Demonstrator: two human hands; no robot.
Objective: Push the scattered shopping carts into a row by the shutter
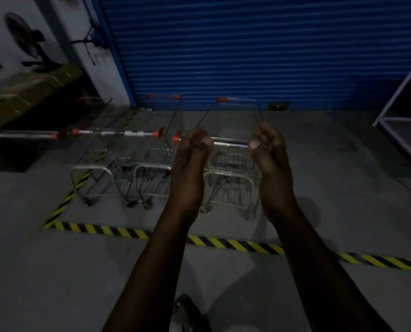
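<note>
both arms reach forward from the bottom of the head view toward a shopping cart parked nose-first near the blue shutter. the left hand and the right hand are raised in front of the cart's handle bar, one near each end of it, with the fingers of each curled loosely inward and the thumbs pointing toward each other. the bar shows between the two thumbs, but the frame is dim and blurred, so i cannot tell whether the fingers actually wrap the bar or just hang close in front of it.

to the left of this cart stand more carts side by side, facing the shutter in the same way: a middle cart just beside it, and a left cart beyond that, their wire baskets and chrome lower frames lined up. a long handle with red end caps runs across them at the left.

the carts stand on a grey concrete floor inside a zone marked by yellow and black hazard tape, which crosses the floor under the forearms and turns up along the left side. a stack of cardboard boxes sits at the far left against a pale wall, and a white metal rack stands at the right edge
</note>
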